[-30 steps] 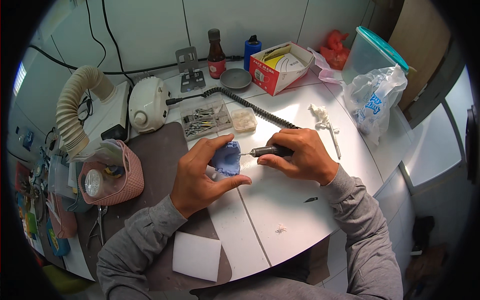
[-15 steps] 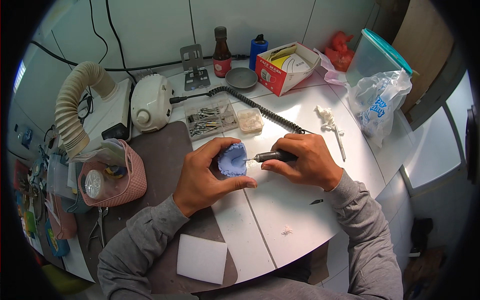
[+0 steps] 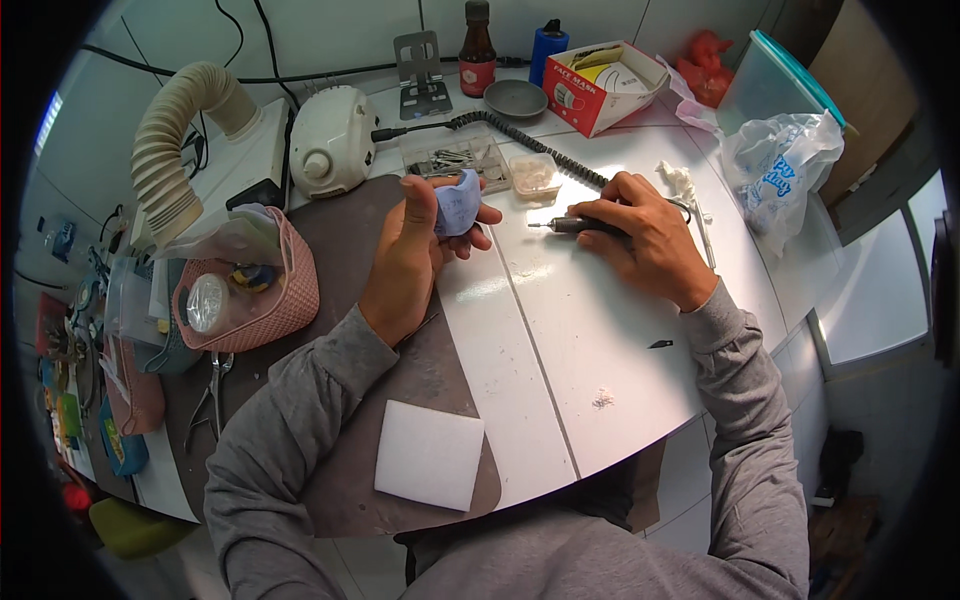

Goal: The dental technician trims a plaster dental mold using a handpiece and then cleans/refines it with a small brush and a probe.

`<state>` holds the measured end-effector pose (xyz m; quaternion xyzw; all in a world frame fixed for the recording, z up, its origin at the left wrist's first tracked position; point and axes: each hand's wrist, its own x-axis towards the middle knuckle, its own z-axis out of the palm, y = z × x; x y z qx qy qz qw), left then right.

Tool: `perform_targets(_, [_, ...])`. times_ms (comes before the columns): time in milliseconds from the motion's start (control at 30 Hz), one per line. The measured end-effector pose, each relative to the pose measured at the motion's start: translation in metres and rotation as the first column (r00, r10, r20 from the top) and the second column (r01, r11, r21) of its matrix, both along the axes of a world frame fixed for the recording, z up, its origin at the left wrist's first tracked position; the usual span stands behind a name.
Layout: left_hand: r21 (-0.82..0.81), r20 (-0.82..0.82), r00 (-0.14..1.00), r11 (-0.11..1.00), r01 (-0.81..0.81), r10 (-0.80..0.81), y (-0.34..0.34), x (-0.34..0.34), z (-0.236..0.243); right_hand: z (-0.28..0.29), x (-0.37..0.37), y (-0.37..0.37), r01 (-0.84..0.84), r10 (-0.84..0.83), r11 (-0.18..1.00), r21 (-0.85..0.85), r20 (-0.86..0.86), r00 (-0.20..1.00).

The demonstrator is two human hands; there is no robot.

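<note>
My left hand (image 3: 398, 265) is half curled around a small, curved, light blue piece (image 3: 458, 204). My fingers are under and behind it, and my thumb stands up at its left side; I can't tell if the thumb touches it. The blue piece is up over the white tabletop (image 3: 560, 350), near the clear plastic box with little metal bits (image 3: 458, 158). My right hand (image 3: 648, 238) is closed around a dark, round-handled tool (image 3: 590, 227). Its thin metal tip points left at the blue piece, but they are apart.

The red and white cardboard box (image 3: 600, 98) has big pale letters. The brown glass bottle (image 3: 478, 45) wears a red label with tiny, blurry print. The crinkly, see-through white plastic bag (image 3: 780, 180) has blue writing.
</note>
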<state>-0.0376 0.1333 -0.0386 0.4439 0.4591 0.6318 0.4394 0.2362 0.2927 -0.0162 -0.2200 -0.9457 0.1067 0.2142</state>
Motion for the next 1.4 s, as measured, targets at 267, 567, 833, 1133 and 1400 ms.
perform_targets(267, [-0.009, 0.135, 0.990, 0.999, 0.037, -0.035, 0.000, -0.002, -0.001, -0.005, -0.001, -0.004, 0.061, -0.066, 0.995, 0.076, 0.053, 0.996])
perform_targets(567, [0.049, 0.040, 0.998, 0.998, 0.044, -0.046, 0.002, -0.014, -0.016, 0.026, 0.025, -0.030, 0.007, 0.049, 0.956, 0.293, -0.183, 0.982])
perform_targets(833, [0.177, -0.195, 0.978, 0.978, 0.106, -0.071, -0.001, -0.006, -0.009, 0.030, 0.114, -0.106, 0.164, -0.170, 0.985, 0.054, 0.132, 0.977])
perform_targets(1133, [0.152, -0.246, 0.943, 0.952, 0.267, -0.225, -0.021, 0.023, 0.013, -0.001, 0.139, -0.146, 0.207, -0.209, 0.978, 0.030, 0.100, 0.973])
perform_targets(1400, [0.029, -0.219, 0.881, 0.900, 0.436, -0.419, -0.029, 0.028, 0.014, -0.003, 0.162, -0.204, 0.218, -0.243, 0.950, 0.224, 0.095, 0.965])
